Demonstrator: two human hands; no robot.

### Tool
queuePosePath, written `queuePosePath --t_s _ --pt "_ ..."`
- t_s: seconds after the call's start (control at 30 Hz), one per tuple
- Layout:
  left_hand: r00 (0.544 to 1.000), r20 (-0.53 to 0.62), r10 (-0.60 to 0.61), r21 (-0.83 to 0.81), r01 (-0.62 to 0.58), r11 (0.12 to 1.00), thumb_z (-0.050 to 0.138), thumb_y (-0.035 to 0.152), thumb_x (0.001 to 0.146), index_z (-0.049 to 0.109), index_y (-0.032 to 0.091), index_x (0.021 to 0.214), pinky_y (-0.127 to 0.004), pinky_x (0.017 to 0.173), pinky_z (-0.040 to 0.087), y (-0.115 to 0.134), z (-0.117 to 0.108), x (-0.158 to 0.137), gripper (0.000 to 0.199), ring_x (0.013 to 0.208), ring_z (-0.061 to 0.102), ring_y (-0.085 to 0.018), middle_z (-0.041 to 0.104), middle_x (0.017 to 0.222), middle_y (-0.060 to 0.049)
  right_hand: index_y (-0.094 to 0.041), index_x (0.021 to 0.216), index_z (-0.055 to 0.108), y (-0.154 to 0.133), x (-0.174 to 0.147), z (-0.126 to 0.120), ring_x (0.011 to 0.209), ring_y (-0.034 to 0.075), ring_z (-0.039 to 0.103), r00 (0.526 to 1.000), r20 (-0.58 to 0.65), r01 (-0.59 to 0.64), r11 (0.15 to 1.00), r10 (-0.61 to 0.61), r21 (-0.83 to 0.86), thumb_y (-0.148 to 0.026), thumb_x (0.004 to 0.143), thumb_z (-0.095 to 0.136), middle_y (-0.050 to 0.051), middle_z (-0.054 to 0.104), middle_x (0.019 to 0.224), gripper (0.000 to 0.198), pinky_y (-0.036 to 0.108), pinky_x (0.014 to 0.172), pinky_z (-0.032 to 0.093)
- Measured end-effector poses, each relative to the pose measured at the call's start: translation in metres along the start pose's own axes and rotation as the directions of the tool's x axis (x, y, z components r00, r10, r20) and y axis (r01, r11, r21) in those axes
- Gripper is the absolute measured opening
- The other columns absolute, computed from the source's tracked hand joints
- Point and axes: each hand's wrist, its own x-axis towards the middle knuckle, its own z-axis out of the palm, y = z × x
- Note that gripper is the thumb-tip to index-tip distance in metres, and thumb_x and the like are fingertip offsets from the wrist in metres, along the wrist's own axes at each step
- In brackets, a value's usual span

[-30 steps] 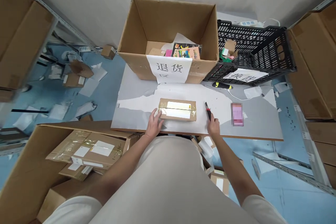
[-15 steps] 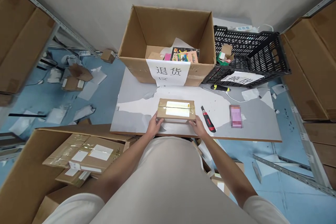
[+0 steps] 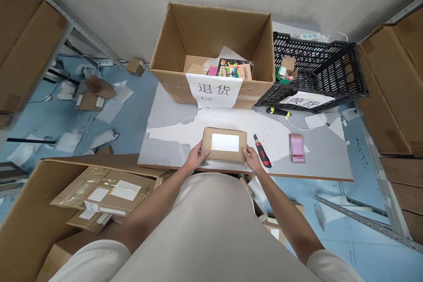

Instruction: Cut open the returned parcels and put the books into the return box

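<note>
Between my two hands is a small brown cardboard box (image 3: 224, 157) with a white label on the face turned up to me. My left hand (image 3: 197, 157) grips its left end, thumb on top. At the opposite end my right hand (image 3: 253, 158) is closed on the near corner. The box is over the front part of the white table (image 3: 165, 145); whether its underside touches the tabletop I cannot tell. Just right of my right hand lies a red and black utility knife (image 3: 262, 151).
A large open carton (image 3: 175, 92) with books inside stands at the back, beside a black plastic crate (image 3: 330, 70). A yellow-black tool (image 3: 278, 112) and a pink blurred item (image 3: 297, 148) lie on the right. A big carton of parcels (image 3: 66, 161) stands at lower left.
The box has been turned over in my hands: the taped, labelled side gave way to a plainer face with a different white label. Both hands still grip its ends.
</note>
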Motion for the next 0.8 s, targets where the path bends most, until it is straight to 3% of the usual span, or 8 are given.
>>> queuePosePath --t_s 0.07,0.13,0.23,0.37,0.53,0.63,0.73,0.8 --pt "0.999 0.042 0.020 -0.044 -0.018 0.999 0.072 0.046 0.064 0.035 0.017 0.140 -0.037 0.086 0.050 -0.006 -0.001 -0.007 0.090 0.104 0.059 -0.024 0.059 0.122 -0.012 -0.020 0.132 0.047 0.011 -0.014 0.000 0.120 0.023 0.048 0.998 0.047 0.044 0.988 -0.052 0.146 -0.055 0.087 0.037 0.013 0.052 0.129 0.058 0.039 0.098 0.041" --pt "0.998 0.062 0.003 -0.073 0.001 0.997 0.076 0.045 0.058 0.037 0.016 0.138 -0.041 0.089 0.048 -0.014 0.000 -0.012 0.094 0.106 0.058 -0.026 0.061 0.119 -0.012 -0.023 0.139 0.038 0.023 -0.026 0.004 0.126 0.023 0.044 0.988 0.128 0.054 0.973 -0.084 0.225 -0.051 0.084 0.046 0.011 0.046 0.138 0.062 0.041 0.100 0.039" --pt "0.995 0.083 -0.046 -0.115 0.055 0.992 0.070 0.048 0.065 0.047 0.018 0.131 -0.043 0.090 0.048 -0.023 0.005 -0.016 0.076 0.103 0.060 -0.025 0.066 0.110 -0.009 -0.027 0.143 0.025 0.034 -0.037 0.018 0.122 0.023 0.048 0.981 0.193 -0.006 0.980 -0.033 0.200 -0.040 0.077 0.058 0.008 0.047 0.139 0.075 0.044 0.098 0.042" --pt "0.996 0.081 -0.032 -0.150 0.043 0.988 0.062 0.053 0.071 0.055 0.016 0.120 -0.040 0.088 0.048 -0.022 0.005 -0.015 0.062 0.100 0.060 -0.023 0.067 0.103 -0.008 -0.022 0.137 0.036 0.030 -0.032 0.025 0.111 0.021 0.056 0.996 0.084 0.006 0.992 -0.017 0.129 -0.032 0.084 0.045 0.009 0.055 0.128 0.054 0.039 0.090 0.048" --pt "0.999 -0.048 0.017 0.115 -0.012 0.993 0.048 0.051 0.082 0.065 0.017 0.088 -0.033 0.071 0.048 0.008 -0.012 -0.004 0.039 0.074 0.057 -0.018 0.059 0.077 -0.005 -0.016 0.115 0.054 -0.002 -0.016 0.001 0.093 0.023 0.059 0.998 -0.014 0.056 0.994 -0.057 -0.090 -0.041 0.090 0.034 0.011 0.063 0.104 0.041 0.037 0.081 0.048" --pt "0.991 -0.136 0.002 0.281 0.037 0.959 0.049 0.054 0.080 0.059 0.018 0.068 -0.031 0.065 0.045 0.031 -0.017 0.005 0.039 0.066 0.052 -0.017 0.052 0.067 -0.003 -0.015 0.100 0.058 -0.025 -0.006 -0.011 0.088 0.024 0.059 0.997 -0.058 0.032 0.960 -0.051 -0.279 -0.044 0.093 0.026 0.012 0.064 0.093 0.045 0.036 0.078 0.045" --pt "0.979 -0.191 -0.072 0.333 0.134 0.933 0.059 0.058 0.071 0.057 0.017 0.069 -0.031 0.065 0.043 0.048 -0.014 0.014 0.041 0.069 0.053 -0.019 0.052 0.070 -0.004 -0.014 0.094 0.060 -0.043 0.003 -0.016 0.085 0.025 0.059 0.999 -0.045 -0.038 0.899 0.021 -0.435 -0.046 0.094 0.019 0.014 0.064 0.089 0.052 0.035 0.075 0.044" --pt "0.967 -0.221 -0.130 0.311 0.196 0.930 0.060 0.060 0.069 0.059 0.016 0.077 -0.032 0.069 0.044 0.055 -0.010 0.019 0.044 0.076 0.055 -0.020 0.056 0.078 -0.006 -0.012 0.106 0.058 -0.052 0.009 -0.019 0.090 0.027 0.059 0.998 -0.066 -0.055 0.858 0.025 -0.511 -0.046 0.095 0.020 0.016 0.063 0.096 0.053 0.036 0.076 0.044"
